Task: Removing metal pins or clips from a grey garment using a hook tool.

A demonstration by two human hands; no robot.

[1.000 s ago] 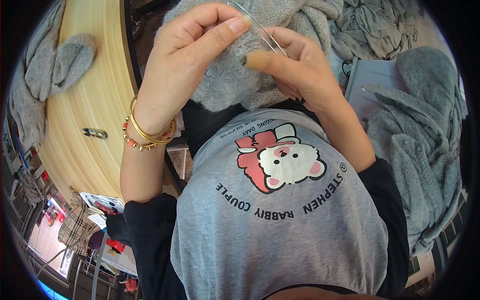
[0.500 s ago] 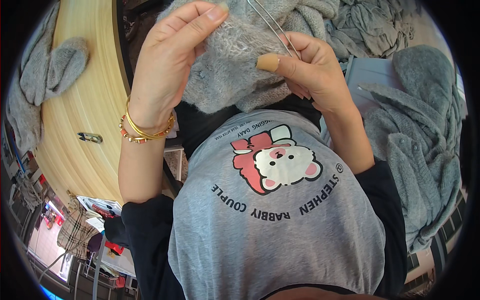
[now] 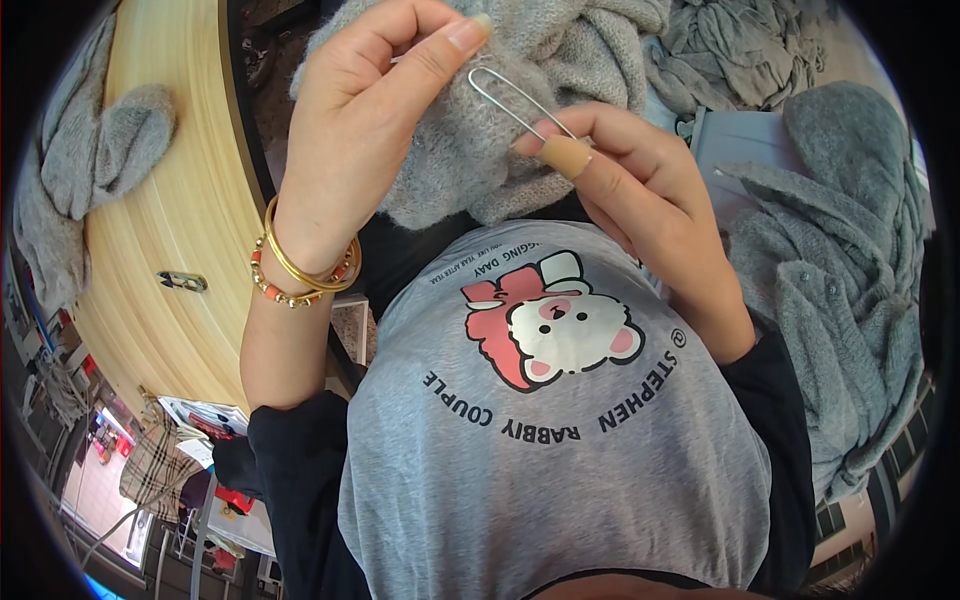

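Note:
Fuzzy grey knitted fabric (image 3: 440, 165) lies bunched over my lap, below both hands. At its upper part my left hand (image 3: 350, 120) is closed, thumb and finger pinching the knit; the fingertips lie close to the picture's top edge. My right hand (image 3: 650, 185) grips a thin silver wire tool (image 3: 525, 97) bent into a long narrow loop. Its rounded end points up and left over the knit, while its other end is hidden in my fingers. A tan covering wraps my right thumb.
On the left stands a wooden table (image 3: 150, 200) with a grey knit piece (image 3: 130, 135) and small dark thread snips (image 3: 183, 281) on it. More grey knits (image 3: 850, 270) are heaped at the right, beside a pale bluish surface (image 3: 745, 150). Another grey pile (image 3: 745, 55) lies at the far right.
My left hand has shifted slightly right. My right hand has turned and moved a little lower, bringing the wire tool's rounded end down from the top edge into full view.

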